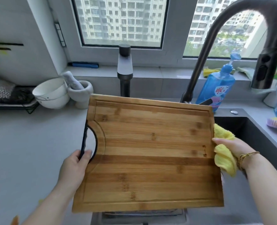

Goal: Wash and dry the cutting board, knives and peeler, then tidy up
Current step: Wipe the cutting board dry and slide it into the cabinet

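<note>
Grasps rectangular bamboo cutting board (150, 151) with left grip (76, 166), fluffy yellow cloth (224, 159) at 3 o'clock with right grip (232, 148), over dark sink (232, 125).

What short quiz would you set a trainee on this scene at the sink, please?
1. Multiple choice: what does the right hand hold at the edge of the cutting board?
A) a yellow cloth
B) a knife
C) a peeler

2. True or false: the left hand grips the board by its black handle.

3. Short answer: what stands on the counter right beside the white bowls?

Key: 1. A. 2. True. 3. A mortar and pestle.
</note>
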Demonstrator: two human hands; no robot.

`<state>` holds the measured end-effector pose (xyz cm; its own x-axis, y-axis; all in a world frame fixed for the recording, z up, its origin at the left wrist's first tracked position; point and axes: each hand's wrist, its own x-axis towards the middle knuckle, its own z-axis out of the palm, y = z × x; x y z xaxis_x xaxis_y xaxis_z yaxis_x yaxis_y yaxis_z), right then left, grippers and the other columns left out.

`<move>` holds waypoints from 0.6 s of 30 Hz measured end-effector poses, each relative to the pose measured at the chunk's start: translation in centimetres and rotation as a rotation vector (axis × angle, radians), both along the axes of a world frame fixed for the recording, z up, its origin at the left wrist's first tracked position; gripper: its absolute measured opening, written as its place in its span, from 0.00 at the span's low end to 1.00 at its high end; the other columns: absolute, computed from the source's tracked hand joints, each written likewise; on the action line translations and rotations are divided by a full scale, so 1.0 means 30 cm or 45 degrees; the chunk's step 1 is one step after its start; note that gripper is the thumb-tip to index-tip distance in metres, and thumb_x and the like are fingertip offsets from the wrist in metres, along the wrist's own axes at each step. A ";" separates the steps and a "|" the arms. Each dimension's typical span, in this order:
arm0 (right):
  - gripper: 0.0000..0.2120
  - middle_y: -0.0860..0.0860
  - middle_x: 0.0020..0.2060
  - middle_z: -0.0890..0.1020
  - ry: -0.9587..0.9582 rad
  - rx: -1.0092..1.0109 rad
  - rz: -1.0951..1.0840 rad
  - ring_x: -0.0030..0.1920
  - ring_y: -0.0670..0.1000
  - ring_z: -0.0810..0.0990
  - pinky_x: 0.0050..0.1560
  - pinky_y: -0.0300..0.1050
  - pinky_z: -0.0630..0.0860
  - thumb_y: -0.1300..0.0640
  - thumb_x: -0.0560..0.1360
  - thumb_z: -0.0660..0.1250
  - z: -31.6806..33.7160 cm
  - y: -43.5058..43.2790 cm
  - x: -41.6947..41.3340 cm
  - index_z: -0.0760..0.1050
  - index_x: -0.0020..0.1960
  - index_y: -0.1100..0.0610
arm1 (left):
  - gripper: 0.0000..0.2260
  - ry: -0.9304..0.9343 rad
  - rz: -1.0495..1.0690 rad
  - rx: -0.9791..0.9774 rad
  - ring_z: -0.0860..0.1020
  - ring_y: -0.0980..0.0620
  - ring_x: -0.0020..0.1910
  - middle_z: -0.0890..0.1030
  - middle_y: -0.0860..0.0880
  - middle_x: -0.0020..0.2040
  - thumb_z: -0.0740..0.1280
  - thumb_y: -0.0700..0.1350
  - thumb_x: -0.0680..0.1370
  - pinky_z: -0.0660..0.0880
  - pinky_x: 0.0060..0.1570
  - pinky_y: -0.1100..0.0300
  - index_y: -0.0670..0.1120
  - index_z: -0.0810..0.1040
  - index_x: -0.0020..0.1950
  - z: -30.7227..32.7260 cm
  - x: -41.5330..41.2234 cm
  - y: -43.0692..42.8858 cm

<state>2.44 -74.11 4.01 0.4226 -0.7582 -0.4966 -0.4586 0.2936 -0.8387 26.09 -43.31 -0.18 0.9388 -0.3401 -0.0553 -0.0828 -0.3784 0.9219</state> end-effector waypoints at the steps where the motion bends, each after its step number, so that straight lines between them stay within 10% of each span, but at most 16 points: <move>1: 0.02 0.58 0.40 0.81 -0.019 -0.043 0.006 0.39 0.58 0.79 0.40 0.46 0.76 0.61 0.73 0.66 0.012 0.014 -0.009 0.75 0.46 0.58 | 0.11 -0.034 -0.010 0.003 0.72 0.47 0.37 0.76 0.45 0.35 0.60 0.46 0.79 0.65 0.34 0.60 0.47 0.72 0.37 0.015 0.002 0.003; 9: 0.07 0.53 0.39 0.80 -0.220 -0.498 -0.128 0.38 0.53 0.78 0.46 0.49 0.74 0.66 0.72 0.68 0.089 0.098 -0.077 0.74 0.42 0.54 | 0.14 -0.140 -0.020 -0.025 0.68 0.47 0.38 0.69 0.49 0.35 0.55 0.44 0.81 0.61 0.37 0.56 0.46 0.66 0.35 0.106 0.018 -0.012; 13: 0.11 0.38 0.26 0.81 -0.283 -0.623 -0.161 0.26 0.38 0.78 0.29 0.33 0.77 0.70 0.71 0.67 0.087 0.115 -0.120 0.74 0.47 0.56 | 0.08 0.179 -0.290 -0.345 0.77 0.49 0.46 0.77 0.49 0.40 0.61 0.46 0.76 0.69 0.47 0.60 0.41 0.71 0.44 0.139 0.058 0.005; 18: 0.13 0.37 0.23 0.79 -0.383 -0.621 -0.233 0.24 0.36 0.77 0.24 0.29 0.73 0.71 0.72 0.65 0.085 0.172 -0.150 0.72 0.41 0.52 | 0.10 0.610 -0.637 -0.870 0.76 0.55 0.30 0.74 0.52 0.28 0.69 0.49 0.62 0.73 0.35 0.66 0.46 0.72 0.28 0.184 0.069 0.022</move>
